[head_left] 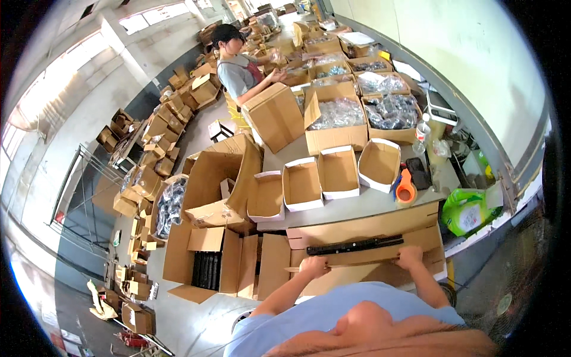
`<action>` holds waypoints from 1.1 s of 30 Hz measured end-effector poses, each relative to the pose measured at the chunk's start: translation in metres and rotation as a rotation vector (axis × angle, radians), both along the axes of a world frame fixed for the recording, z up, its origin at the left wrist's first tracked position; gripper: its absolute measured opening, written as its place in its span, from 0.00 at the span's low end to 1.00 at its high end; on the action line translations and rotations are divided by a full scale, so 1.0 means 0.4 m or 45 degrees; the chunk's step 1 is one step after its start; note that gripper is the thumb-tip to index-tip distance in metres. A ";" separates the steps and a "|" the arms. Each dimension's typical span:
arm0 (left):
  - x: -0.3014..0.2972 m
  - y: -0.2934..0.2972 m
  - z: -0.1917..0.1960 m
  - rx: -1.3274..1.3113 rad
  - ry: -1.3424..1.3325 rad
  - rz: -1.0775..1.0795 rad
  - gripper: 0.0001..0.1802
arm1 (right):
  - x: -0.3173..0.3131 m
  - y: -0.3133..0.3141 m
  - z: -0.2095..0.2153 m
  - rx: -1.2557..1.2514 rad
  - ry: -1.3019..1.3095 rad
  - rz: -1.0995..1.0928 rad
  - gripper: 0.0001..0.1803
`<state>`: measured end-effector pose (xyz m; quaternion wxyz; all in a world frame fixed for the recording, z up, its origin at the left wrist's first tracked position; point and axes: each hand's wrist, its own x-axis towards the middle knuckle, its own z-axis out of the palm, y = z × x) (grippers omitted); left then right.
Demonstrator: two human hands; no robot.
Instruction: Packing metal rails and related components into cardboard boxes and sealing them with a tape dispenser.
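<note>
Right in front of me lies a long, shallow cardboard carton (351,221). Inside it rests a slim black bar-like bundle (355,244), whose exact kind I cannot make out. My left hand (315,266) is closed on the near cardboard flap (363,259), left of the middle. Farther right, my right hand (409,257) grips the same flap, its fingers curled over the edge. The black bundle lies just beyond both hands, touched by neither. To the left, an open carton (229,262) holds a row of black parts (206,269).
Several shallow white-edged trays (303,184) line the table beyond. An orange tape dispenser (406,189) and a green jug (467,211) stand right. A big open carton (220,178) is at left. Farther off, a co-worker (241,71) stands by boxes of bagged parts (339,113).
</note>
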<state>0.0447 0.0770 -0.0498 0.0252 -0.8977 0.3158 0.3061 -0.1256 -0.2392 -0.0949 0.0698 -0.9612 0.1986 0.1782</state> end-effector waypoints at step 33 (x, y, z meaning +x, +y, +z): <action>0.033 0.044 -0.169 -0.133 0.579 -0.354 0.39 | 0.013 -0.049 -0.061 0.540 0.591 0.342 0.43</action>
